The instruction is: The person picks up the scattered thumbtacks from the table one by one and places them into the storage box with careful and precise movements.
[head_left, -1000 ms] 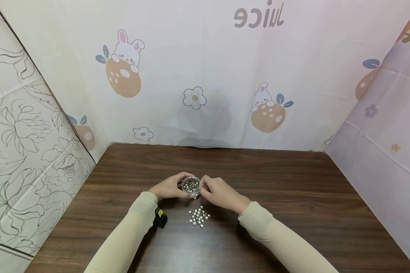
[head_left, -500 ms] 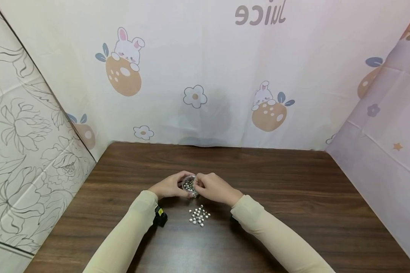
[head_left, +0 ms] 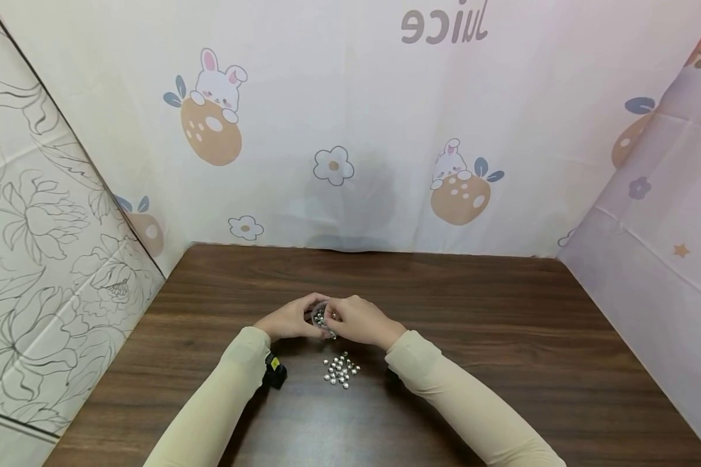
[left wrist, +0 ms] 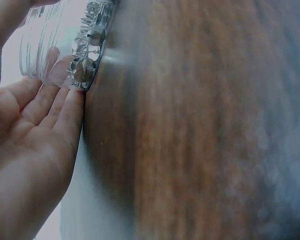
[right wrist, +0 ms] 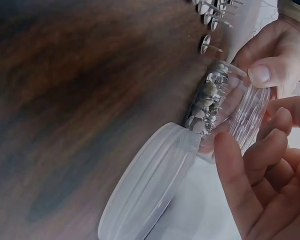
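Note:
A small clear plastic jar (head_left: pixel 315 311) stands on the table, part full of silvery thumbtacks (left wrist: pixel 82 70). My left hand (head_left: pixel 293 319) grips its side, thumb on the near side and fingers around the far side. My right hand (head_left: pixel 361 320) is over the jar's mouth with bent fingers at the opening, covering much of it in the head view. In the right wrist view the little finger lies alongside the jar's wall; the tips of thumb and forefinger are hidden, so I cannot tell whether they pinch a tack. Loose thumbtacks (head_left: pixel 339 371) lie scattered nearer me.
A translucent white round lid (right wrist: pixel 145 180) lies close beside the jar, seen in the right wrist view. The dark wood-grain table (head_left: pixel 502 337) runs back to a printed curtain (head_left: pixel 374 117). A black wrist device (head_left: pixel 275 373) sits by my left sleeve.
My right hand has moved left from the jar's right rim across its mouth, hiding more of the opening. The left hand, jar and loose tacks keep their places.

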Tool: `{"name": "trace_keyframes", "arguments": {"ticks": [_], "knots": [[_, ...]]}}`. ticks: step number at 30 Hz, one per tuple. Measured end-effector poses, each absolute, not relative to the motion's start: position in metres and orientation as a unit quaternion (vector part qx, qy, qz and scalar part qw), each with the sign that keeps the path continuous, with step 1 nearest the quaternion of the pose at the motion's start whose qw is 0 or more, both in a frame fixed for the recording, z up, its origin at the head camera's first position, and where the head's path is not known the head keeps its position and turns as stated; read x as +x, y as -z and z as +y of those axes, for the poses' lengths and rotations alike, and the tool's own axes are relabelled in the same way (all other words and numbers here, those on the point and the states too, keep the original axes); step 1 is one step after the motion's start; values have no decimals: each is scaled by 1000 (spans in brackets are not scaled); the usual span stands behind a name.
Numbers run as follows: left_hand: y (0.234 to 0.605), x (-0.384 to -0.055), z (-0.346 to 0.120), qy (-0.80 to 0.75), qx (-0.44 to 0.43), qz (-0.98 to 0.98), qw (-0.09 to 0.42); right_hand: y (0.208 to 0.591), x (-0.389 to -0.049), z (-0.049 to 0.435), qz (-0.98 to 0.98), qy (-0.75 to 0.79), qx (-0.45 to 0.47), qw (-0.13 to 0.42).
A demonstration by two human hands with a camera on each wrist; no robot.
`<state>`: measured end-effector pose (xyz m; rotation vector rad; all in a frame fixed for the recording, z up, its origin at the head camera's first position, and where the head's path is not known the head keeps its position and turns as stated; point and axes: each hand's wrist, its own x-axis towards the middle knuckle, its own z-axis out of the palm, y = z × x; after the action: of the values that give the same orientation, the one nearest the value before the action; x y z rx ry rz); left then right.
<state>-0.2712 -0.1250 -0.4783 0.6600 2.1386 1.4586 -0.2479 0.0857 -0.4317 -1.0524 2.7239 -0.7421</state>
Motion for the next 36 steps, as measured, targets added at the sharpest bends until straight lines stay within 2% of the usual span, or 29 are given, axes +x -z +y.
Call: {"name": "trace_keyframes", "arguments": {"ticks": [12, 21, 28, 36], "knots": [[477, -271, -125, -522, 235, 788, 227, 423, -250, 96, 915, 236, -318, 78], [477, -270, -124, -529, 246, 782, 221, 424, -232, 117, 899, 243, -354, 87], [479, -272, -123, -533, 249, 779, 216, 429, -219, 130, 891, 224, -389, 73], [477, -270, -123, -534, 240, 779, 222, 429, -210, 137, 882, 221, -403, 101]]}}
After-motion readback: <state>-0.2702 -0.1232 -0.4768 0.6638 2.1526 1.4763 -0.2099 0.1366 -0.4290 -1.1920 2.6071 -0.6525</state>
